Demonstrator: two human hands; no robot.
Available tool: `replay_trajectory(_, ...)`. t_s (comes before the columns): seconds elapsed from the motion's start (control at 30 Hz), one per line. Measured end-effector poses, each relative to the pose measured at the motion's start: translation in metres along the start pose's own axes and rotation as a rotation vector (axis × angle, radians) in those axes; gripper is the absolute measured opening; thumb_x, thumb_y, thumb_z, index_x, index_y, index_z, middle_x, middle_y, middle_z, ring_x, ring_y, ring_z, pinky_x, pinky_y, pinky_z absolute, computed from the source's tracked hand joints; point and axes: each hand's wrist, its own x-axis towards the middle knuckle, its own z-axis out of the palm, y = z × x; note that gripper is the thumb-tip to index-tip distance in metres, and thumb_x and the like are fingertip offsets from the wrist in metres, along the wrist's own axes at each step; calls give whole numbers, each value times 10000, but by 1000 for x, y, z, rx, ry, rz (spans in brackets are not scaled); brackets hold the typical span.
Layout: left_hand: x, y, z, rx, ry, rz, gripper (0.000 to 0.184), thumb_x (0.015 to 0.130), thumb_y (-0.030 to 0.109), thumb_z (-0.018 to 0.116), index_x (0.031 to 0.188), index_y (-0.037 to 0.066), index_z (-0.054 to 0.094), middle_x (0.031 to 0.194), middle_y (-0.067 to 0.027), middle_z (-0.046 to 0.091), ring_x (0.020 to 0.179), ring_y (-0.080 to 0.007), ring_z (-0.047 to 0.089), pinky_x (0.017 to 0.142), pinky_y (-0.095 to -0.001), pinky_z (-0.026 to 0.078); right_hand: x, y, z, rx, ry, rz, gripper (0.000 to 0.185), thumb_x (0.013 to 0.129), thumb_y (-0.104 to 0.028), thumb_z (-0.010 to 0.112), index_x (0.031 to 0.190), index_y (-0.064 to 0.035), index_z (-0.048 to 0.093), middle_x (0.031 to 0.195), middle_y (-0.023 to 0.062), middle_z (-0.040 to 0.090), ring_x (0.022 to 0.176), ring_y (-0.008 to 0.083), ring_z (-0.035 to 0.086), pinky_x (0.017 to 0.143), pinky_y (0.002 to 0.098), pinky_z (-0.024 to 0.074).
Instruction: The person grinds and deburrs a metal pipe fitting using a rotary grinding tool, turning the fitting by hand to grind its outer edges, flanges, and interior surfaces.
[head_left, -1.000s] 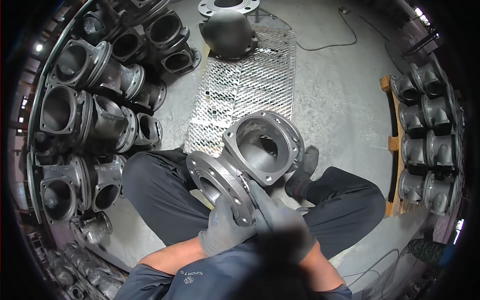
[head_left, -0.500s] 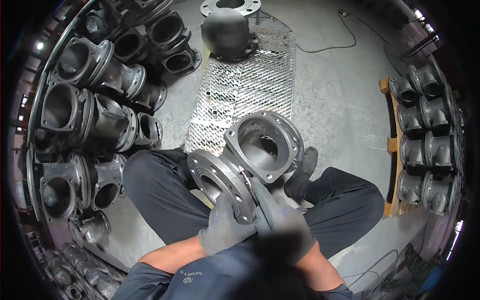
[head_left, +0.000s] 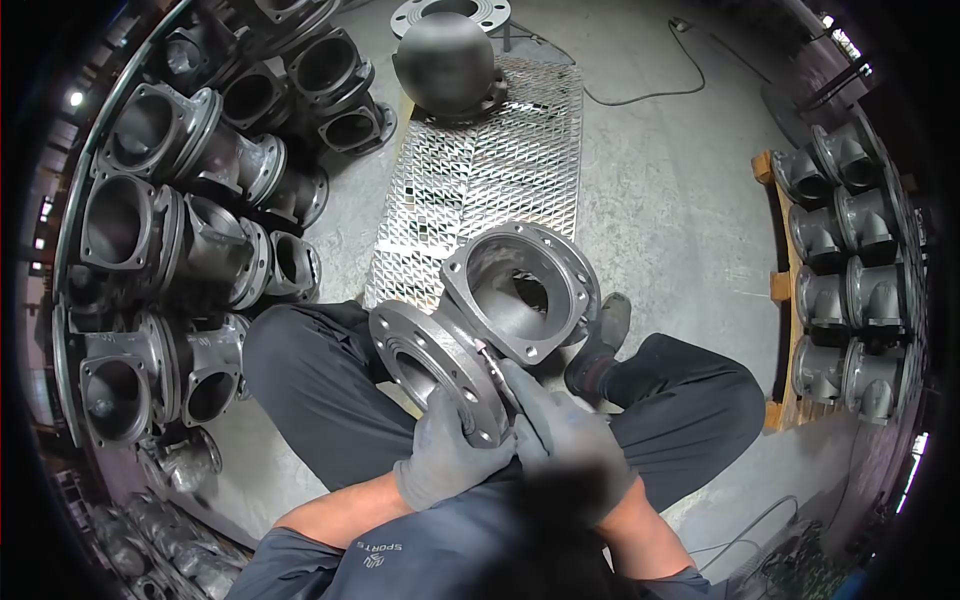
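A grey cast-metal valve body (head_left: 462, 322) sits tilted between the person's legs, its square-flanged opening facing up toward me. Its round flange (head_left: 425, 345) with bolt holes is at the lower left. My left hand (head_left: 452, 455), in a grey glove, is closed around the lower edge of that flange, with the thumb on its face. Close by on the right, my gloved right hand (head_left: 570, 435) is closed around a slim metal tool (head_left: 492, 362). The tool's thin tip points into the gap between the two flanges. Most of its body is hidden by the hand.
Stacked castings (head_left: 195, 240) fill the left side. More stand on a wooden pallet (head_left: 782, 290) at the right. Ahead, a metal grating (head_left: 475, 185) lies on the concrete floor, with a dark rounded object (head_left: 445, 65) at its far end. A cable (head_left: 650, 97) crosses the floor.
The view has shifted slightly, moving the casting and surroundings a little to the left. Both hands keep their grips, and the tool tip stays in the gap between the flanges.
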Motion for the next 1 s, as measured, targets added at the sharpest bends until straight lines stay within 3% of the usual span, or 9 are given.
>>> replay_trajectory(0.23, 1, -2, -2, -93, -41, -62, 742, 727, 236, 979, 1205, -61, 495, 939, -205, 667, 754, -384, 719, 645, -461, 584, 2, 8, 9, 39, 14, 52, 530, 1010, -86, 618, 1532, 2, 587, 1059, 289, 719, 956, 449, 709, 861, 517, 574)
replay_trajectory(0.3, 3, 3, -6, -120, -68, -152, 757, 726, 243, 984, 1225, -55, 498, 946, -197, 667, 796, -377, 727, 672, -459, 589, 4, 13, 12, -127, 117, -229, 493, 951, -47, 638, 1374, 201, 593, 1180, 288, 713, 823, 379, 709, 671, 518, 625)
replay_trajectory(0.37, 13, 9, -16, -141, -92, -244, 773, 726, 251, 988, 1245, -48, 500, 953, -189, 667, 838, -370, 735, 700, -458, 594, -2, 20, 12, -151, 156, -252, 412, 909, -7, 657, 1258, 212, 649, 1363, 312, 672, 853, 359, 701, 674, 468, 630)
replay_trajectory(0.43, 44, 12, -33, -106, -38, -48, 782, 740, 260, 983, 1293, -47, 523, 1017, -182, 698, 939, -311, 741, 806, -439, 600, -8, 33, 6, 10, 221, -227, 487, 962, -38, 618, 1431, 95, 613, 1201, 281, 715, 882, 364, 726, 779, 455, 609)
replay_trajectory(0.5, 78, 10, -46, -295, -80, -185, 768, 753, 218, 961, 1355, -22, 549, 1086, -110, 735, 983, -163, 705, 861, -363, 584, -14, 48, -2, 77, 310, -157, 526, 987, -47, 599, 1505, 46, 600, 1073, 225, 737, 843, 292, 742, 775, 411, 606)
replay_trajectory(0.63, 151, 21, -75, -523, -172, -414, 492, 884, 170, 856, 1267, -42, 632, 1064, -61, 724, 939, -114, 664, 834, -327, 564, -3, 69, -10, 337, 329, 182, 542, 1042, -65, 553, 1580, -10, 576, 886, 87, 701, 728, 113, 669, 679, 313, 572)
replay_trajectory(0.73, 176, 7, -75, -608, -100, -467, 449, 912, 168, 825, 1271, -33, 645, 1067, -46, 721, 930, -106, 657, 837, -312, 549, 22, 80, -14, 495, 232, 389, 557, 1024, -143, 573, 1565, -11, 569, 1152, 305, 738, 1017, 417, 745, 954, 447, 570)
replay_trajectory(0.9, 181, 5, -79, -579, -80, -485, 494, 910, 166, 816, 1319, -36, 627, 1034, -28, 692, 891, -103, 631, 798, -297, 523, 65, 88, -20, 470, 139, 463, 537, 1024, -129, 580, 1540, 17, 580, 1200, 313, 737, 1095, 430, 731, 1004, 464, 547)
replay_trajectory(1.0, 179, 6, -78, -663, -56, -496, 493, 909, 160, 812, 1320, -35, 623, 1029, -27, 685, 916, -97, 620, 809, -303, 519, 84, 101, -22, 181, 212, 237, 500, 1007, -108, 593, 1493, 9, 617, 1208, 322, 737, 1136, 469, 710, 1011, 496, 548)
